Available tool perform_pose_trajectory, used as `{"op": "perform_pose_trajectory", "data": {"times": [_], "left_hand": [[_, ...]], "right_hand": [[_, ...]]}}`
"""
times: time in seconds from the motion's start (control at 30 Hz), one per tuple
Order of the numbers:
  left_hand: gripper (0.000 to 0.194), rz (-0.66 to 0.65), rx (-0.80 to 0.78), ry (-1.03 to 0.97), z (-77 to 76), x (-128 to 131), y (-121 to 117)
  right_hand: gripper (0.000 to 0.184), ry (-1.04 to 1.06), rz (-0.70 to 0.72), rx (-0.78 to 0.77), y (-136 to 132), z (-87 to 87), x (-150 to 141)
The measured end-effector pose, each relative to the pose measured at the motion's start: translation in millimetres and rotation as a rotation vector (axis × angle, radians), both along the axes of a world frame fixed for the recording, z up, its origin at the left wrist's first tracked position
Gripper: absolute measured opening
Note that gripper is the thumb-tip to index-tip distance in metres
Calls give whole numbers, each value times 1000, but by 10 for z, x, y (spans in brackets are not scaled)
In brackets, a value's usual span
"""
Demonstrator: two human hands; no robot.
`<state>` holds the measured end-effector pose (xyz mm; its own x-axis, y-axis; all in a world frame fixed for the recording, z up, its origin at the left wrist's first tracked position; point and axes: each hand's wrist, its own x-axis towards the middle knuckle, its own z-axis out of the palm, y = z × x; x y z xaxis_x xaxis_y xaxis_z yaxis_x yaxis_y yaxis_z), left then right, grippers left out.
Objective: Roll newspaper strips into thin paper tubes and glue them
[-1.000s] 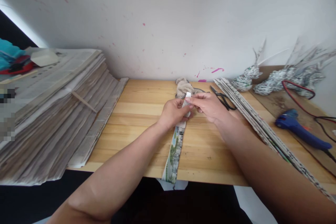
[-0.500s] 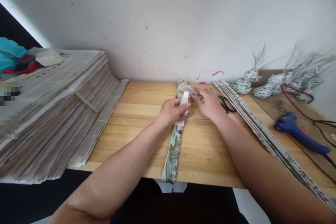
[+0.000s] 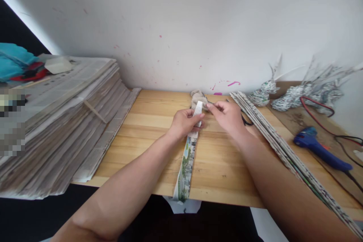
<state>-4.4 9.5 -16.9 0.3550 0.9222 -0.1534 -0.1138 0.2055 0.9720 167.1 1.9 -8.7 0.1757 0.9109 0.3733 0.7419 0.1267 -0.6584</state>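
A long folded newspaper strip [image 3: 187, 162] lies on the wooden table [image 3: 153, 136] and runs from the front edge toward the wall. My left hand [image 3: 184, 123] is closed on the strip's far end and lifts its white tip a little. My right hand [image 3: 227, 117] is just to the right of that tip, its fingers pinched on what looks like a thin dark rod [image 3: 211, 102]. A crumpled beige cloth [image 3: 197, 96] sits right behind both hands by the wall.
A tall stack of newspapers [image 3: 62, 121] fills the left side. Black scissors [image 3: 246, 119] lie partly behind my right hand, next to a bundle of rolled paper tubes [image 3: 272, 136]. A blue glue gun [image 3: 317, 147] with its cable and woven paper pieces [image 3: 306, 94] are at the right.
My right hand let go of the strip's tip, reached flat toward the cloth, and now pinches a thin rod there. My left hand has kept hold of the strip.
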Motion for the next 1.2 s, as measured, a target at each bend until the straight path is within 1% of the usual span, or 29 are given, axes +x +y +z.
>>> {"op": "perform_pose_trajectory", "data": {"times": [0.1, 0.17, 0.2, 0.37, 0.63, 0.77, 0.87, 1.07, 1.2], "left_hand": [[22, 0, 2, 3, 1, 4, 2], [24, 6, 8, 14, -11, 7, 5], [25, 8, 16, 23, -20, 8, 7], [30, -21, 45, 66, -62, 7, 8], [35, -36, 57, 51, -81, 9, 8], [35, -35, 77, 66, -110, 11, 20], [34, -27, 98, 84, -119, 6, 24], [33, 1, 144, 112, -117, -5, 36], [34, -5, 141, 72, -109, -2, 38]], "right_hand": [[37, 214, 209, -200, -78, 90, -65], [36, 293, 287, -260, -105, 118, -104], [36, 310, 297, -258, -114, 121, -122], [30, 290, 216, -182, -127, 75, -182], [32, 323, 198, -202, -107, 16, -180], [34, 413, 229, -241, -116, 53, -200], [31, 487, 258, -280, -134, 108, -215], [35, 520, 197, -289, -138, 143, -208], [34, 606, 198, -321, -125, 135, -204]]}}
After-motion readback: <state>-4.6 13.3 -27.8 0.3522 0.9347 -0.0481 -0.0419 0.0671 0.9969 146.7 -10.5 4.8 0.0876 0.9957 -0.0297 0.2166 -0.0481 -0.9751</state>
